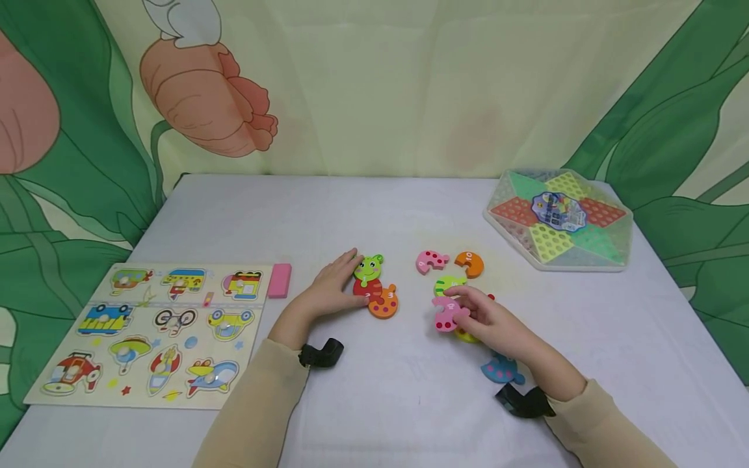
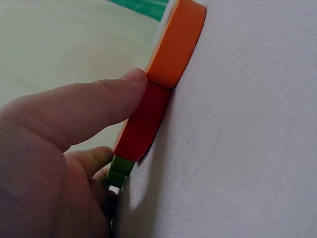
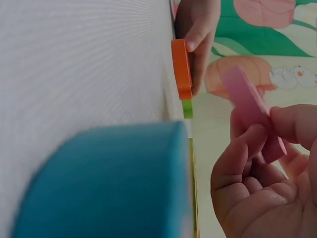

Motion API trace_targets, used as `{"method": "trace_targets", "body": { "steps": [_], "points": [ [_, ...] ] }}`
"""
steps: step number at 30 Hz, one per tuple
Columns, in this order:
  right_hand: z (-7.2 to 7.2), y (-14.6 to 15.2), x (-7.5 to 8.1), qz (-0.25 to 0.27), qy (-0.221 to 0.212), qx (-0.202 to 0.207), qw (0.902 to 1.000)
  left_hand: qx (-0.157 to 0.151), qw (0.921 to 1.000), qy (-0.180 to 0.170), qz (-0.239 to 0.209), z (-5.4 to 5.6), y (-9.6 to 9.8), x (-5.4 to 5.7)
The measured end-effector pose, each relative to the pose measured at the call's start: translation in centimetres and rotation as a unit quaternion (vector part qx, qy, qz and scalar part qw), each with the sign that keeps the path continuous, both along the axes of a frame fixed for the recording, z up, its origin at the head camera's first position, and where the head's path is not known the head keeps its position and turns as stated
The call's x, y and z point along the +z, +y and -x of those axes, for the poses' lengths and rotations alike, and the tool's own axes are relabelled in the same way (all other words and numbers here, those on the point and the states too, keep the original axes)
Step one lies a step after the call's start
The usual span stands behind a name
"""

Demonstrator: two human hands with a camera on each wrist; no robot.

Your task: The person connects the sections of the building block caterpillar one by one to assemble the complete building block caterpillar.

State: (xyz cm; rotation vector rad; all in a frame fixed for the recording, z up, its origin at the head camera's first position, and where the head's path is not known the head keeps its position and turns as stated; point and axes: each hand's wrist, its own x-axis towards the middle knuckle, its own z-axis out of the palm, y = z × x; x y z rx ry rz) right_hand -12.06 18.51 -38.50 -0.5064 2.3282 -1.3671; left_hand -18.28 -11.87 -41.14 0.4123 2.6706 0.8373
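Note:
My left hand [image 1: 332,286] rests beside a short chain of joined caterpillar puzzle pieces. Its thumb touches the red piece [image 2: 146,121] near the orange dotted piece [image 1: 383,304], and its fingertips reach the green smiling head piece [image 1: 368,269]. Between thumb and fingers, my right hand [image 1: 488,318] pinches a pink dotted puzzle piece [image 1: 448,314], which the right wrist view shows raised and tilted. Under and behind that hand lie a green piece [image 1: 447,284] and a partly hidden yellow piece [image 1: 466,336]. A blue dotted piece [image 1: 502,369] lies near the right wrist.
Farther back are another pink piece [image 1: 432,261] and an orange curved piece [image 1: 471,264]. A vehicle puzzle board [image 1: 146,348] lies at left, with a pink block [image 1: 279,281] by its corner. A hexagonal game box [image 1: 558,221] stands at the back right of the white-covered table [image 1: 351,403].

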Motion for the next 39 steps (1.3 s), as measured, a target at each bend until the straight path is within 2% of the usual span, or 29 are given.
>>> {"method": "trace_targets", "body": {
  "steps": [8,13,21,30,34,39],
  "points": [
    [-0.1,0.0,-0.4,-0.021,0.004,0.000,0.9998,0.000,1.0000,0.003,-0.002,0.0,0.0,-0.1],
    [0.0,0.0,-0.4,-0.037,0.029,-0.003,0.9989,0.001,1.0000,0.004,-0.004,-0.1,0.0,-0.3],
    [0.8,0.0,1.4,0.003,-0.002,0.027,0.9996,0.003,1.0000,0.005,-0.003,-0.1,0.0,-0.1],
    [2.9,-1.6,3.0,-0.041,0.000,0.040,0.9984,-0.005,0.9999,0.012,0.004,0.0,-0.1,-0.2],
    [4.0,-2.4,3.4,-0.038,-0.002,0.059,0.9976,-0.008,0.9999,0.010,0.001,0.0,0.0,-0.2],
    [5.4,-3.7,3.5,-0.056,0.035,0.077,0.9948,-0.006,0.9999,0.013,-0.001,0.1,0.0,-0.2]
  ]
}}
